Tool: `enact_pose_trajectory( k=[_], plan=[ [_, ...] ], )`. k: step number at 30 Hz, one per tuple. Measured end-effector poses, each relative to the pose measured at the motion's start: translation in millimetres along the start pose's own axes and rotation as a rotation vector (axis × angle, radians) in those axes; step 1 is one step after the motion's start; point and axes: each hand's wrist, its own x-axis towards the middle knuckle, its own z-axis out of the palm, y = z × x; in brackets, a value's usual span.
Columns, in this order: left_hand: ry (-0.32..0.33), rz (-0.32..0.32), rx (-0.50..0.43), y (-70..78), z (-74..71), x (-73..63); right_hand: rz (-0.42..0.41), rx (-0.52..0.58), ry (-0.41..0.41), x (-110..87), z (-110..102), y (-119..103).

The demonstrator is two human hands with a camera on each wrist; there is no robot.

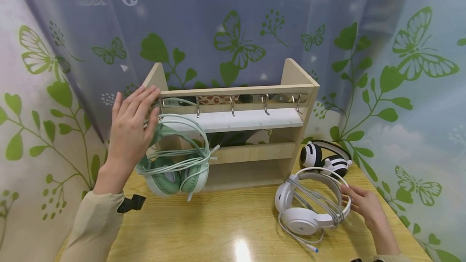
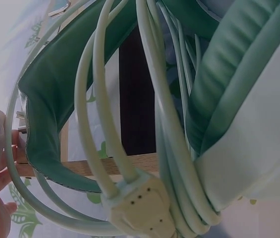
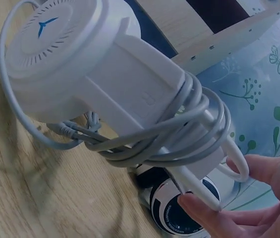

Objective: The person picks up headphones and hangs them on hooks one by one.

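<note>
A pair of mint-green headphones (image 1: 196, 177) hangs at the left end of the wooden rack (image 1: 251, 152), its pale cable wound around it. My left hand (image 1: 132, 122) rests on the rack's upper left corner, fingers extended, with the thumb beside the green headband. In the left wrist view, the green padded headband (image 2: 48, 104) and cable fill most of the picture. White headphones (image 1: 300, 219) with a grey cable wrapped around them are at the right, over the table. My right hand (image 1: 364, 205) holds their headband between thumb and fingers, as the right wrist view also shows.
Several metal hooks (image 1: 233, 106) line the rack's top rail, above a white shelf (image 1: 251, 119). Black-and-white headphones (image 1: 335, 165) lie behind the white ones, beside the rack. A patterned curtain (image 1: 204, 19) hangs close behind the wooden table (image 1: 204, 229).
</note>
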Motion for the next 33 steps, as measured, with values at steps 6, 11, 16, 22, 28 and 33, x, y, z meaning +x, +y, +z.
enact_pose_trajectory(
  k=[6, 11, 16, 22, 28, 33],
  plan=[
    [0.005, 0.001, -0.003, 0.5, -0.5, 0.0, 0.032, 0.061, 0.003, -1.7, 0, 0],
    [0.002, 0.003, -0.001, 0.3, -0.8, -0.1, 0.038, 0.052, -0.004, -1.2, -1, 1],
    [0.005, 0.005, -0.005, 0.4, -0.5, -0.1, 0.032, 0.032, -0.001, -1.9, 0, 2],
    [0.007, 0.007, -0.005, 0.6, -0.1, 0.2, 0.017, 0.009, 0.017, -4.5, 0, 0],
    [0.005, 0.004, -0.003, 0.7, -0.2, 0.3, -0.01, 0.002, 0.026, -9.7, 1, -6],
    [0.008, 0.005, -0.004, 0.6, 0.1, 0.3, -0.033, -0.029, 0.039, -14.1, 3, -14]
  ],
)
